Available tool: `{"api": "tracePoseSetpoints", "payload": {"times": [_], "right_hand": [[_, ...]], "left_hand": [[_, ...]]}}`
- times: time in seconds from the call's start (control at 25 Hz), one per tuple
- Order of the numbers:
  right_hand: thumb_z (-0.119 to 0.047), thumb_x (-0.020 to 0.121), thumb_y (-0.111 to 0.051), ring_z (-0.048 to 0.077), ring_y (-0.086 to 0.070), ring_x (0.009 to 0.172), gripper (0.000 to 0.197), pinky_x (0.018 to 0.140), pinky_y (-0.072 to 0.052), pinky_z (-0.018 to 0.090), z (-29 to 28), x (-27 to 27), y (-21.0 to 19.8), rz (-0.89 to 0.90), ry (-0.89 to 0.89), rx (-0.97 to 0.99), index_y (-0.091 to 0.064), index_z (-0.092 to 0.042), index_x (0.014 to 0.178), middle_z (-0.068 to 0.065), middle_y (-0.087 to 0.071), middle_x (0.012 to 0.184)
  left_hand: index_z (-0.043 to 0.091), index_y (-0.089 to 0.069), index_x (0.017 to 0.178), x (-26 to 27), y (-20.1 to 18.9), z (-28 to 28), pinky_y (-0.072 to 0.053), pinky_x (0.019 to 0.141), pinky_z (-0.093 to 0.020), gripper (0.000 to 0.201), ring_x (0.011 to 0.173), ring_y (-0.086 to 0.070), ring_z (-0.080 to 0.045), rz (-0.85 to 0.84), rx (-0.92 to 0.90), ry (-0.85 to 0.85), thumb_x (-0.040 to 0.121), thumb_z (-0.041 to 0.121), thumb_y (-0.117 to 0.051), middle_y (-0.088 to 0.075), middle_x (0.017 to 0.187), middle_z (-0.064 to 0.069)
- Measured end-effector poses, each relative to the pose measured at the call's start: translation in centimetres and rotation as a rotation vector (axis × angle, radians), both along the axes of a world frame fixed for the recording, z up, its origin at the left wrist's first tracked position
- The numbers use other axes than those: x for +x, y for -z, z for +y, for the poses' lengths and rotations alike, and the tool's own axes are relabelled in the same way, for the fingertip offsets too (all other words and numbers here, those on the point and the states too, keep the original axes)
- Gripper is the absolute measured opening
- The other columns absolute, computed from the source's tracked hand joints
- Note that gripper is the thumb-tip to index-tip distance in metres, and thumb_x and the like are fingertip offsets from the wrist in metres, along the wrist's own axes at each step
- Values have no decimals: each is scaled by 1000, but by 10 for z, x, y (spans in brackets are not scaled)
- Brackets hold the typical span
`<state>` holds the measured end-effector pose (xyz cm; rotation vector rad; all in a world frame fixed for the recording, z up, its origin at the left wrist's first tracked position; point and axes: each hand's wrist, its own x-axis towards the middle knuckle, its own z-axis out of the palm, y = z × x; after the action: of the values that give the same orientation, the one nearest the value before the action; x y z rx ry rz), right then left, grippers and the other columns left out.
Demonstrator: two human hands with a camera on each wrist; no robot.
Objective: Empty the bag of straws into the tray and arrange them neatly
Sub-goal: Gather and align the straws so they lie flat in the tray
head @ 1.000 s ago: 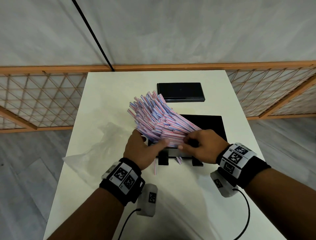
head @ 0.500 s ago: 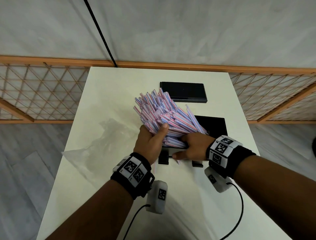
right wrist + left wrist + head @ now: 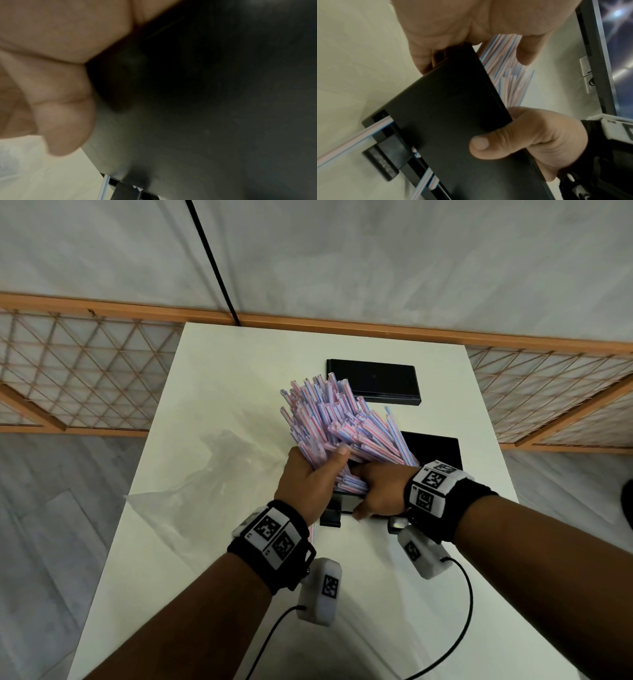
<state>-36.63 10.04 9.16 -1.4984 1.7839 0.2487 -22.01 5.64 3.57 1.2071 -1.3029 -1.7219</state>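
A thick bundle of pink-and-blue striped straws (image 3: 337,422) fans up and back from the near end of the black tray (image 3: 442,448). My left hand (image 3: 327,465) grips the bundle's lower part from the left, thumb across the top. My right hand (image 3: 370,494) sits at the tray's near wall; in the left wrist view its thumb (image 3: 481,144) presses on the outside of the black tray (image 3: 445,115) while the fingers go over the rim by the straws (image 3: 503,65). The right wrist view shows only my palm and the dark tray wall (image 3: 205,108). The empty clear bag (image 3: 212,470) lies crumpled on the table to the left.
A second flat black piece (image 3: 373,381) lies at the back of the white table (image 3: 239,364). One loose straw (image 3: 311,534) lies near my left wrist, and some straws poke through slots at the tray's near end (image 3: 426,180). A wooden lattice fence (image 3: 68,371) surrounds the table.
My left hand has lifted the bundle steeper and shifted its grip higher. My right hand has dropped from the straws' ends to the tray's near wall.
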Motion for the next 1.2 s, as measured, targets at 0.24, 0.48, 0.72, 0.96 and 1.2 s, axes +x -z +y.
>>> {"api": "tracePoseSetpoints", "payload": {"times": [0.24, 0.48, 0.72, 0.96, 1.2], "right_hand": [[-44, 73, -77, 20, -63, 99, 57, 88, -50, 31, 4, -2, 5, -49, 4, -185, -54, -28, 123, -2, -68, 106], [-57, 75, -73, 20, -56, 120, 69, 102, -42, 30, 8, -3, 9, -38, -17, -219, -50, -30, 135, -2, -61, 130], [-71, 71, -69, 15, -63, 88, 51, 79, -49, 27, 9, -6, 6, 5, 13, -197, -59, -27, 95, -8, -65, 91], [-74, 71, -66, 18, -60, 111, 65, 89, -42, 23, 13, -8, 8, -15, 25, -172, -59, -31, 119, -5, -65, 115], [-85, 64, -59, 18, -61, 77, 61, 66, -42, 27, 7, -6, 5, 103, 10, -191, -57, -24, 75, -4, -62, 77]], "left_hand": [[22, -61, 130, 3, -4, -2, -54, 101, -46, 88, 114, -69, -13, -54, -93, 15, 64, 79, -74, -73, 122, 5], [11, -62, 128, 10, -10, -3, -55, 99, -49, 86, 111, -72, -21, -38, -137, -11, 69, 72, -80, -74, 120, -4], [19, -58, 134, 12, -23, -6, -55, 102, -45, 83, 113, -71, -14, -43, -110, -100, 69, 64, -81, -72, 125, 3], [19, -40, 146, 16, -34, -9, -52, 96, -35, 75, 115, -62, -16, 4, -14, -248, 86, 48, -74, -57, 139, -3], [16, -45, 139, 12, -34, -6, -49, 100, -35, 74, 117, -65, -23, -169, -216, -111, 88, 69, -49, -66, 118, 5]]}}
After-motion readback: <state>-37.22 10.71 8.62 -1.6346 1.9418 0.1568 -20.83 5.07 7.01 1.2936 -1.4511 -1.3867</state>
